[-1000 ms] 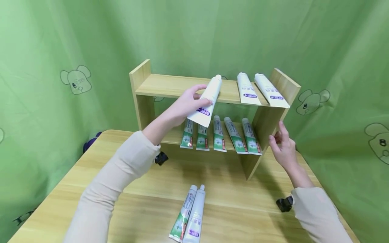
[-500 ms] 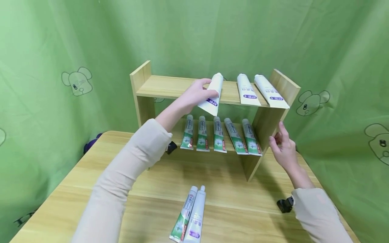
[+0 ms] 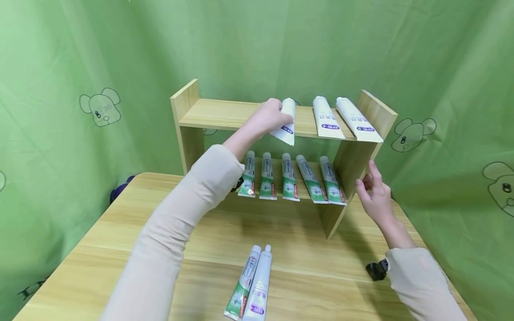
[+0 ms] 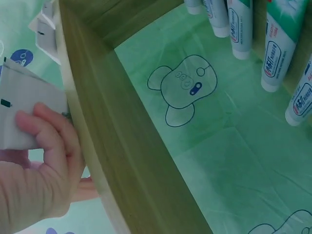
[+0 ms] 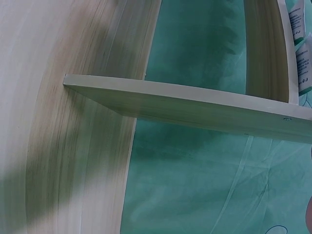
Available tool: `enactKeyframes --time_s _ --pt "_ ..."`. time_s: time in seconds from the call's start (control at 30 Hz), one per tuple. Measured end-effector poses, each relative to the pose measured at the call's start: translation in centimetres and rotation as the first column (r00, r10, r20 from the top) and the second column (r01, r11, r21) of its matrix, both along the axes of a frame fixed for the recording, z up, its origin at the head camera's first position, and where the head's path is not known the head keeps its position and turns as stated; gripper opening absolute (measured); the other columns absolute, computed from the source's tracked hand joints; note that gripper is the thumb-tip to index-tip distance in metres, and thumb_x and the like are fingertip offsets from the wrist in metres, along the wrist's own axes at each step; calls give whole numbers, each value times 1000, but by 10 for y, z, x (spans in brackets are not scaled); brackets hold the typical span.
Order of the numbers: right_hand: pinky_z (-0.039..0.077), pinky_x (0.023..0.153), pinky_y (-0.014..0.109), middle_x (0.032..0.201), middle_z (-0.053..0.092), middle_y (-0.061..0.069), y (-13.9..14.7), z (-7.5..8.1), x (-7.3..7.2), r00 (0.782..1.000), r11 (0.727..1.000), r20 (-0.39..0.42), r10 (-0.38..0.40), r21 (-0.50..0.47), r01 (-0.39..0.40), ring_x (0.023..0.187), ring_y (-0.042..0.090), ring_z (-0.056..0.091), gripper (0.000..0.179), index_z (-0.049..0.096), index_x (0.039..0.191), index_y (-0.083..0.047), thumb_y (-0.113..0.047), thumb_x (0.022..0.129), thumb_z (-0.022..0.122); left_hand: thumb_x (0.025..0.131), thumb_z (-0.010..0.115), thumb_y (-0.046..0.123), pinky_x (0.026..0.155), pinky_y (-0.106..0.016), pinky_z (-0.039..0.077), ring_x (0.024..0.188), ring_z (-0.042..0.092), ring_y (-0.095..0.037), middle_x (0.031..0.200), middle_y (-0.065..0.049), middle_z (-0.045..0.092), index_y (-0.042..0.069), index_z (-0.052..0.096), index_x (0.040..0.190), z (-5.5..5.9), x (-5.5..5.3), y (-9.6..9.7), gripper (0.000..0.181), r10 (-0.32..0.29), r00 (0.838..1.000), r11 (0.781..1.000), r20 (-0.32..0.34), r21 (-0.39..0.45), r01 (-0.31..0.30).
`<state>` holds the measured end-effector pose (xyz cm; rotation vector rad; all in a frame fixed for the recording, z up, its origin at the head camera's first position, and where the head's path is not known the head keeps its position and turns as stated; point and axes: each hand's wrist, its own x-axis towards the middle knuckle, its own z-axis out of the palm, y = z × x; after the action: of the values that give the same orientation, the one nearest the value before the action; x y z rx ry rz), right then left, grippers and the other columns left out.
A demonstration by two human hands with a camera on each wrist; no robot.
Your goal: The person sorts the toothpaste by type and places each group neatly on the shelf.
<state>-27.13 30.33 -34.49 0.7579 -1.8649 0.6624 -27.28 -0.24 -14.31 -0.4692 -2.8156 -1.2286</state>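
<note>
A white toothpaste tube (image 3: 288,129) with a purple label lies over the upper shelf, its cap end toward the back. My left hand (image 3: 270,117) grips it from the left and above, hiding part of it. In the left wrist view, the fingers (image 4: 51,131) curl against the flat white tube (image 4: 29,105) beside the shelf edge. My right hand (image 3: 374,191) is at the outer side of the wooden rack's right panel (image 3: 353,160), index finger and thumb extended, the fingertips right at the panel. Two more white toothpaste tubes (image 3: 327,118) lie at the upper shelf's right end.
Several green-and-white toothpaste tubes (image 3: 289,178) lie in a row on the lower shelf, their ends over its front edge. In front of the rack, a green-and-white tube (image 3: 243,285) and a white tube (image 3: 259,285) lie side by side on the wooden table (image 3: 321,285). A green curtain (image 3: 249,44) hangs behind.
My left hand has moved right and back with the white toothpaste tube, bringing it over the upper shelf and turning it straighter. The right hand has stayed at the side panel.
</note>
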Motion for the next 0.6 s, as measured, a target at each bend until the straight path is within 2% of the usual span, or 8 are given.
enactKeyframes --time_s 0.1,0.13,0.23,0.27,0.33,0.47,0.5,0.6 --pt "39 51 9 61 52 13 -1 1 -1 1000 1000 -10 0 -3 0 62 -3 39 61 23 142 -14 -7 87 47 88 54 18 54 -19 49 70 56 -15 94 -11 58 -1 55 104 0 -1 -1 24 9 1000 1000 -27 -23 -9" --pt "39 51 9 60 52 13 -1 1 -2 1000 1000 -13 0 -3 0 61 -3 39 61 24 142 -14 -7 87 47 88 55 18 54 -20 50 70 56 -15 95 -11 58 -2 55 105 0 -1 -2 26 -5 1000 1000 -16 -9 5" --pt "39 50 9 60 51 12 -1 2 -2 1000 1000 -17 -2 -2 2 60 -2 39 59 24 142 -15 -11 88 47 88 58 18 57 -21 51 73 56 -15 106 -12 55 -1 48 123 2 1 -8 41 -83 994 995 64 60 79" --pt "39 50 9 60 51 12 -1 2 -2 1000 1000 -17 -4 -2 4 61 -2 39 58 24 142 -15 -11 88 47 87 59 17 59 -21 52 76 57 -15 111 -13 54 0 43 130 2 1 -10 49 -120 987 989 104 93 111" --pt "39 50 9 60 51 12 -1 3 -1 1000 1000 -15 -6 0 6 61 -3 39 57 23 142 -15 -13 89 46 86 62 13 66 -21 53 85 58 -17 120 -14 50 4 29 141 3 3 -16 64 -207 961 971 182 160 178" --pt "39 51 8 60 52 13 0 3 1 1000 1000 -6 -12 5 12 62 -4 39 57 23 142 -15 -13 90 45 82 66 4 81 -23 51 98 55 -19 131 -15 43 10 14 147 5 6 -25 83 -325 911 941 253 179 286" --pt "39 51 8 61 52 13 0 3 1 1000 1000 -1 -15 9 15 62 -4 39 57 22 142 -15 -12 90 44 81 66 3 83 -24 51 99 55 -19 132 -15 42 10 13 147 4 6 -27 85 -344 904 936 255 175 307" --pt "40 52 8 61 52 13 0 1 1 1000 1000 8 -12 18 12 62 -2 40 58 21 142 -14 -11 89 45 80 67 2 84 -24 50 97 55 -18 130 -13 42 8 12 147 2 8 -30 87 -366 898 930 243 143 340"
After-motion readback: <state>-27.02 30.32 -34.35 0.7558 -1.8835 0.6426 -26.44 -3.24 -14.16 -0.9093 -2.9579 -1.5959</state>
